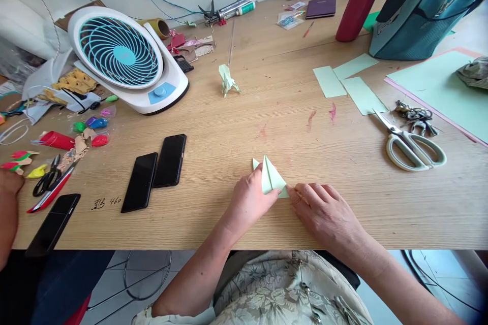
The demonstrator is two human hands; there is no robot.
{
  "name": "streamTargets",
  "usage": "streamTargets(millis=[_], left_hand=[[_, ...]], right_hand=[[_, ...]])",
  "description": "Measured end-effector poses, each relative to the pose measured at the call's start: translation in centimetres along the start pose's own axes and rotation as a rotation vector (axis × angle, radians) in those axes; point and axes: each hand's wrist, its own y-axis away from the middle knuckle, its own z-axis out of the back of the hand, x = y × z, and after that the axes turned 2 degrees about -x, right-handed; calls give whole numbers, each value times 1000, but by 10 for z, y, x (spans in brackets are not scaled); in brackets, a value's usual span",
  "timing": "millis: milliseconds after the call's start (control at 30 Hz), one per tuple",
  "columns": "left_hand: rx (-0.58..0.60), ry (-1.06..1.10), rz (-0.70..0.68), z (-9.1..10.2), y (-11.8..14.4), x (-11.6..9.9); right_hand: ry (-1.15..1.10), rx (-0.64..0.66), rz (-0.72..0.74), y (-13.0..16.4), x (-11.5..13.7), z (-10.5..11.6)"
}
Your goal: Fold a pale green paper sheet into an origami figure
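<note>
A small pale green folded paper [271, 176] lies on the wooden table [236, 127] near its front edge, folded into a pointed shape. My left hand [252, 200] pinches its left side, fingers curled over the paper. My right hand [324, 212] presses its fingertips on the paper's right corner. A finished pale green origami figure [227, 80] stands farther back in the middle of the table.
Scissors [409, 144] and green paper strips [353, 86] lie at the right, near a large green sheet [438, 86]. Two black phones [155, 170] and a third [53, 223] lie left. A white-and-teal fan [124, 58], red bottle [360, 4], teal bag [423, 10] stand behind. Another person's arm [7, 213] is far left.
</note>
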Motion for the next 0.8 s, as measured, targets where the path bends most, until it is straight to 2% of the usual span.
streamTargets(millis=[200, 367, 500, 600, 700, 800], left_hand=[[5, -84, 52, 4, 2, -2], [21, -65, 30, 7, 3, -1], [26, -2, 3, 9, 5, 1], [76, 125, -51, 12, 10, 3], [147, 279, -126, 16, 18, 7], [161, 289, -155, 18, 24, 12]], right_hand=[[29, -1, 26, -2, 3, 5], [-2, -6, 40, -4, 5, 5], [-42, -11, 71, -4, 10, 6], [-90, -27, 79, -1, 13, 7], [-162, -71, 26, 8, 13, 7], [-215, -140, -65, 22, 12, 8]])
